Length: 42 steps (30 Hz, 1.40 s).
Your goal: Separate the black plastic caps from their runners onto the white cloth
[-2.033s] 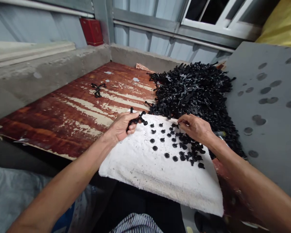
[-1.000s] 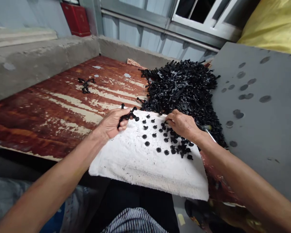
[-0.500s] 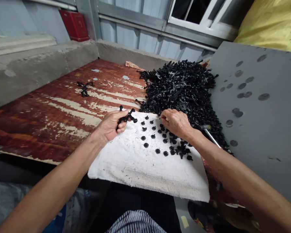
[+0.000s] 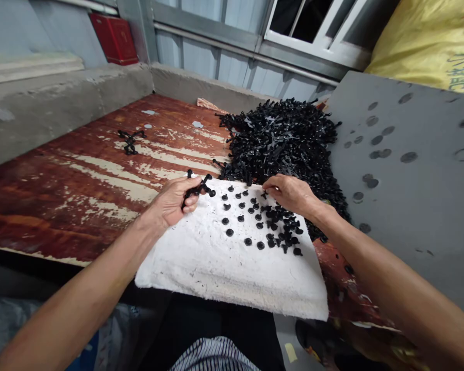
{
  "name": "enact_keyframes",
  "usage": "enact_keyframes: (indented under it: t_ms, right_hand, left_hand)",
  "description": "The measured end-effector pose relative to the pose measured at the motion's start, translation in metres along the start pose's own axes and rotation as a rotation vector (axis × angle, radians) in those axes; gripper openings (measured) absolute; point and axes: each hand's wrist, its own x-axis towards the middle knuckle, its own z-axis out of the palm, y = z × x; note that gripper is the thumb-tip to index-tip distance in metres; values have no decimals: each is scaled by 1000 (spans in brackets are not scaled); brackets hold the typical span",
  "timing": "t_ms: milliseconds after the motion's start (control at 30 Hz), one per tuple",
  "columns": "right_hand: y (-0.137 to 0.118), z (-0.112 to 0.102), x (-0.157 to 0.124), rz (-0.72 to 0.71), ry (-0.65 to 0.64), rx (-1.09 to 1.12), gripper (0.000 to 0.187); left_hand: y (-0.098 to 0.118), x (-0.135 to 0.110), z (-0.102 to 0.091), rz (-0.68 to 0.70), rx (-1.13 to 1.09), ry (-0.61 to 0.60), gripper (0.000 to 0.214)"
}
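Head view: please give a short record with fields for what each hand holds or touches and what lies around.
left hand: shut on black plastic sprue
right hand: fingers pinched at small black pieces on white foam pad
behind pad: heap of black parts
surface: worn red board
right side: grey foam sheet

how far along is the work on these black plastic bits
Done: about two dozen small black plastic caps lie loose on the white foam pad. In hand: the left hand grips a black cross-shaped plastic sprue; the right hand pinches at caps near the pad's far edge. Left: a large heap of black plastic sprues on the worn red wooden board, so most remains.
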Motion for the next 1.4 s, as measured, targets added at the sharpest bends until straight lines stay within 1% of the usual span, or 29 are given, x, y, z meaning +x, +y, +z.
enact_keyframes:
  t_ms: [200,300,400,467,567,700,833,900,1000,1100,1233,1300,1400]
  right_hand:
    - [-6,12,-5,4,-57,-7,29]
    - [-4,10,-3,17,-93,27,25]
    - [2,5,2,4,-150,76,18]
    - [5,3,5,-6,-171,103,17]
    - [8,2,5,5,-137,114,17]
    - [9,4,-7,28,-47,98,28]
    - [5,7,-26,-68,-72,106,25]
    - [1,9,-32,-104,-75,94,27]
    - [-3,12,-35,-109,-63,74,28]
    - [-1,15,-34,-111,-45,71,29]
    - [2,15,-38,-121,25,85,30]
    - [-2,13,-45,-142,56,97,30]
    - [-18,10,-58,-226,34,115,27]
  left_hand:
    - [3,-3,3,0,-4,11,27]
    - [4,-4,5,-7,2,13,30]
    - [4,-4,7,-13,6,19,31]
    - [4,-4,7,-11,6,27,30]
    - [3,-4,6,-12,13,21,28]
    - [3,-2,5,-6,17,2,29]
    - [3,-2,5,-2,25,3,29]
    - [3,-2,6,0,34,9,29]
    - [2,-3,6,6,50,14,28]
    - [2,-3,6,10,51,9,28]
    - [2,-3,6,6,52,14,29]
    - [2,-3,5,5,46,11,29]
    - [2,-2,5,4,38,-7,29]
